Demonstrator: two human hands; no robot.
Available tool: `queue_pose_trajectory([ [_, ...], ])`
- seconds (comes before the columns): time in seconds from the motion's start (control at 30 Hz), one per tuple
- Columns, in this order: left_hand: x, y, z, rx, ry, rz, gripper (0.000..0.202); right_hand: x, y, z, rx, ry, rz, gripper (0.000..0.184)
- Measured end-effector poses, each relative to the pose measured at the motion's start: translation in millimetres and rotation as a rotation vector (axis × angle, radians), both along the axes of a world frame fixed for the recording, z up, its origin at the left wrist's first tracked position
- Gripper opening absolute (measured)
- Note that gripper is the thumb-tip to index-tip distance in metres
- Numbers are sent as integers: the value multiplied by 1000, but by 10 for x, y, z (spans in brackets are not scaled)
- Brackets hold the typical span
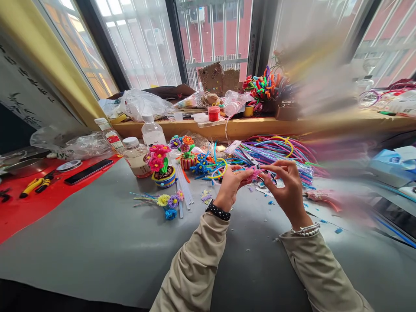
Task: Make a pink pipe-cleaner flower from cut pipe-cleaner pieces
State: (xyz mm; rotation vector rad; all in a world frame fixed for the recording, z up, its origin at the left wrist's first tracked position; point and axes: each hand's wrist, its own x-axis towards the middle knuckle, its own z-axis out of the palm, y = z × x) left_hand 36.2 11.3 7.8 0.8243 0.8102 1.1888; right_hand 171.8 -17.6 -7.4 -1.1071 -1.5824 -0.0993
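Note:
Both my hands are raised over the grey table (97,242), pinching a small pink pipe-cleaner piece (252,174) between them. My left hand (231,185) has its fingers closed on the piece's left end. My right hand (286,184) pinches its right end with thumb and forefinger, the other fingers curled. A heap of coloured pipe cleaners (276,151) lies just behind the hands. Finished pipe-cleaner flowers in a small pot (160,167) stand to the left, and loose small flowers (169,203) lie on the table.
Two plastic bottles (136,156) stand left of the flowers. A phone (88,171) and yellow pliers (32,186) lie on a red cloth (29,208) at far left. The wooden windowsill (260,125) holds a red-lidded jar (213,113), bags and more flowers. The right side is blurred.

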Motion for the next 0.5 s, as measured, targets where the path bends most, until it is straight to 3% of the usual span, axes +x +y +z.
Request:
queue_pose_trajectory([
  [0.2, 2, -15, 8, -32, 19, -54, 45, 26, 31, -64, 85, -209, -50, 18],
  [0.5, 41, -41, 4, 16, 15, 33, 41, 34, 34, -80, 147, -381, -169, 17],
])
